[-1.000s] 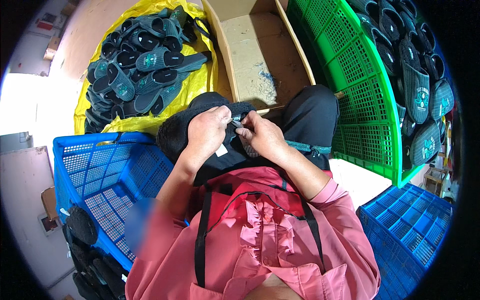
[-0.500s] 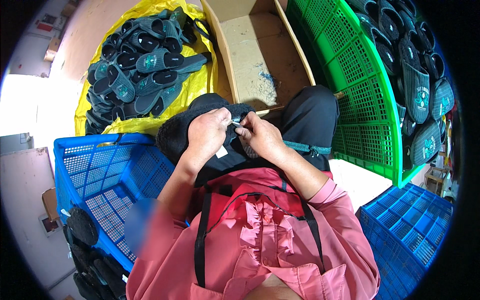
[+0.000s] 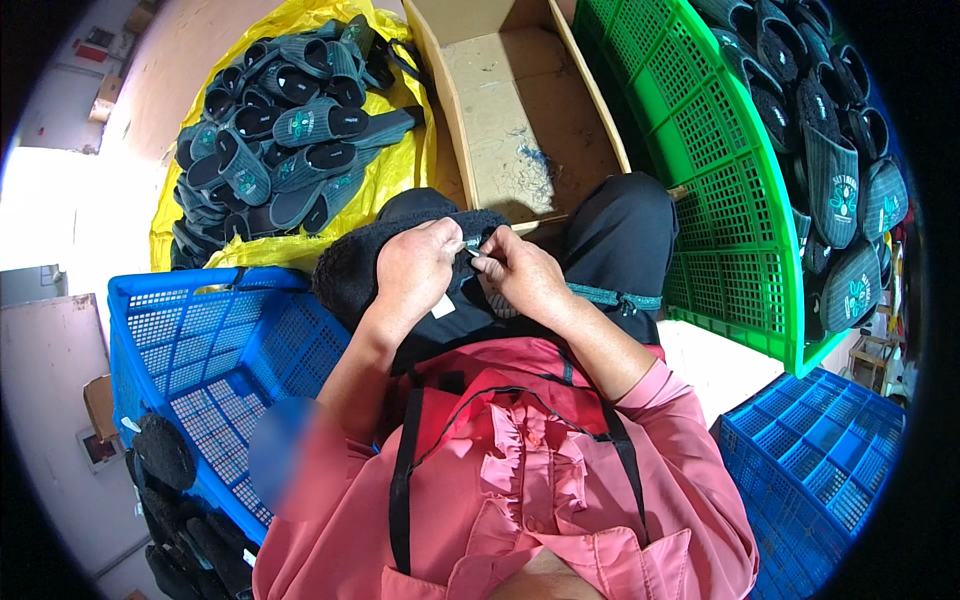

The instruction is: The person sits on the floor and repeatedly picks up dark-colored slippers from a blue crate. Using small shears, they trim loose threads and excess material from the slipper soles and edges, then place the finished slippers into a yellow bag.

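Observation:
A dark fuzzy slipper (image 3: pixel 345 250) rests on my lap, its plush lining turned up and a small white tag (image 3: pixel 443 306) hanging below it. My left hand (image 3: pixel 415 262) is closed over the slipper, thumb and forefinger pinched together near its printed label. Close beside it, my right hand (image 3: pixel 520 272) is also closed in a pinch at the slipper's edge. Between the two sets of fingertips shows a thin silvery piece (image 3: pixel 471 250), too small to name, that the right fingers grip. My hands hide much of the slipper.
Ahead on the left, many slippers (image 3: pixel 285 130) lie heaped on a yellow sack (image 3: pixel 420 180). A wooden trough (image 3: pixel 480 100) with thread scraps stands ahead. On the right, a green crate (image 3: pixel 715 170) borders more slippers (image 3: pixel 835 190). Blue crates (image 3: pixel 175 335) flank me, with slippers (image 3: pixel 165 450) lower left.
Both hands keep almost the same place on the slipper. The thin silvery piece between the fingertips has tilted slightly; nothing else has visibly moved.

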